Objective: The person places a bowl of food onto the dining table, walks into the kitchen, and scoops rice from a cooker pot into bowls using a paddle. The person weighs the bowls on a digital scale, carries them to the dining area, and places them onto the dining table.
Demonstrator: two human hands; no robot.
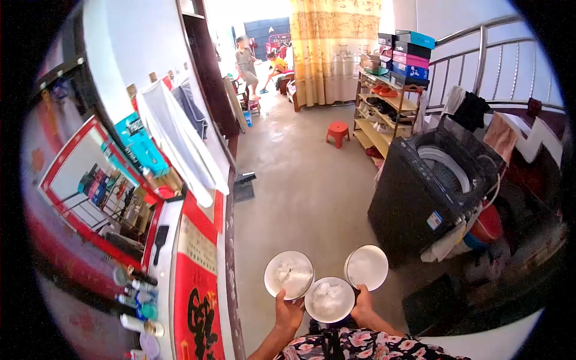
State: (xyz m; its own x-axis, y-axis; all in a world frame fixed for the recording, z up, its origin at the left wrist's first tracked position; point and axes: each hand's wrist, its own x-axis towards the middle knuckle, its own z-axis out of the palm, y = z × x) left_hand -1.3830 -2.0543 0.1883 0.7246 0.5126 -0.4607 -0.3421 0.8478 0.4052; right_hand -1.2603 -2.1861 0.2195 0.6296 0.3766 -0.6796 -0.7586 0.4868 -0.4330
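Note:
Three white bowls with dark rims are held side by side in front of my body. My left hand (pixel 289 311) is closed on the left bowl (pixel 274 267), its thumb over the near rim; white rice (pixel 294 271) lies inside. My right hand (pixel 362 305) grips the right bowl (pixel 368 266), whose contents look white and smooth. Between the hands is the middle bowl (pixel 311 307), also with rice. It touches or nearly touches both hands, and which fingers support it is hidden.
A black washing machine (pixel 414 186) with its lid up stands at right, near a shoe rack (pixel 384 114) stacked with boxes. A red stool (pixel 338 133) and a dustpan (pixel 244 187) are on the floor. Two people (pixel 246 60) are by the bright doorway beside a yellow curtain (pixel 336 54).

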